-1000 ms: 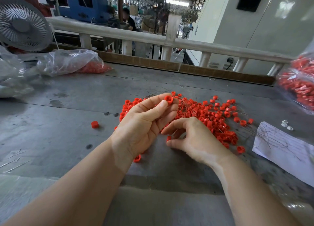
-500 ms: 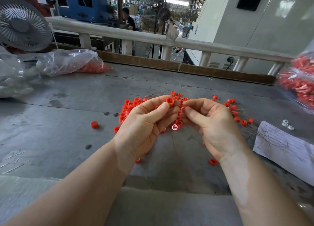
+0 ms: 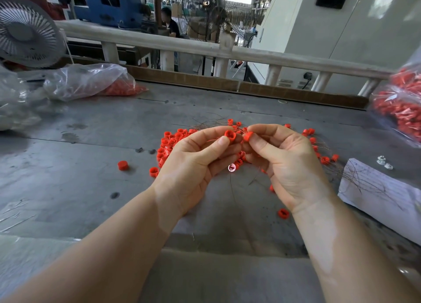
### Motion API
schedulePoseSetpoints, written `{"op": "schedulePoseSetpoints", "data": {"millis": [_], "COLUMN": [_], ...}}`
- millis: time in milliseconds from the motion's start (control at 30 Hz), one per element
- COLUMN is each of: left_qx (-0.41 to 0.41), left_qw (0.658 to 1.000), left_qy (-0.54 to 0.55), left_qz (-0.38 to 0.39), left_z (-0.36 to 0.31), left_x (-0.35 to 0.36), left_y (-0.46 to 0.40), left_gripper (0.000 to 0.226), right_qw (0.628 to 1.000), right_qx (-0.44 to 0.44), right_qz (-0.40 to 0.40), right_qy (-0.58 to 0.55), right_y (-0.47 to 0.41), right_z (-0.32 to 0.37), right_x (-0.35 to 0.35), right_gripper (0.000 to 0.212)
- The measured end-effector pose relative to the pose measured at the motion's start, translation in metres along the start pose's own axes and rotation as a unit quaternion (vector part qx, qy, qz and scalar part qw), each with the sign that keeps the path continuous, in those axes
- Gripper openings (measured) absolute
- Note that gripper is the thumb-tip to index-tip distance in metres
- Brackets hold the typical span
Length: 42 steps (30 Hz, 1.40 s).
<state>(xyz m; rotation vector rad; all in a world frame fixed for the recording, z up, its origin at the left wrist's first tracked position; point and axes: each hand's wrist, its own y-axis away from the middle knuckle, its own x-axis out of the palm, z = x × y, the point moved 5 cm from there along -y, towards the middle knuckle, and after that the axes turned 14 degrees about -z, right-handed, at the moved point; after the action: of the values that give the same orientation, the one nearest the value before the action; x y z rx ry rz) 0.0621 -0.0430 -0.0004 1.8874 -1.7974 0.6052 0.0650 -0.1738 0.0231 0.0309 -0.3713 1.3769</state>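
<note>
Mid-frame, above the grey counter (image 3: 95,188), our left hand (image 3: 193,166) pinches a red cap (image 3: 229,135) between thumb and fingers, while our right hand (image 3: 284,159) pinches a second red cap (image 3: 247,136) just beside it. The pile of red caps (image 3: 169,143) lies beneath them.

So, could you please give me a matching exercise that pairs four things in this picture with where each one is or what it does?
1 electric fan
2 sheet of paper
3 lone red cap
4 right hand

a pinches a red cap above the pile
b far left, beyond the clear bags
c on the table left of the pile, apart from it
d at the right, under thin wires

Pairs: 1-b, 2-d, 3-c, 4-a
</note>
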Motion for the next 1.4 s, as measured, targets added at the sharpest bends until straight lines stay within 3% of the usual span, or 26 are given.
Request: {"op": "schedulePoseSetpoints", "data": {"millis": [300, 700, 1033, 1233, 1400], "left_qx": [0.014, 0.021, 0.072, 0.071, 0.076], "left_qw": [1.0, 1.0, 0.993, 0.994, 0.994], "left_qy": [-0.02, -0.023, -0.09, -0.089, -0.084], "left_qz": [-0.006, -0.002, 0.004, 0.002, -0.004], "left_z": [0.003, 0.002, 0.002, 0.002, 0.002], "left_x": [-0.001, -0.001, 0.0, -0.001, -0.003], "left_y": [0.0, 0.0, 0.001, 0.001, -0.002], "left_gripper": [0.016, 0.016, 0.019, 0.02, 0.022], "right_qw": [0.996, 0.994, 0.961, 0.933, 0.926], "right_qx": [-0.07, -0.093, -0.208, -0.277, -0.278], "right_qz": [-0.026, -0.006, -0.014, -0.014, -0.008], "right_qy": [0.04, 0.051, 0.184, 0.227, 0.255], "right_y": [0.001, 0.001, 0.006, 0.011, 0.015], "right_z": [0.005, 0.006, 0.01, 0.016, 0.016], "right_x": [-0.001, -0.001, 0.004, 0.007, 0.009], "right_gripper": [0.021, 0.027, 0.011, 0.025, 0.025]}}
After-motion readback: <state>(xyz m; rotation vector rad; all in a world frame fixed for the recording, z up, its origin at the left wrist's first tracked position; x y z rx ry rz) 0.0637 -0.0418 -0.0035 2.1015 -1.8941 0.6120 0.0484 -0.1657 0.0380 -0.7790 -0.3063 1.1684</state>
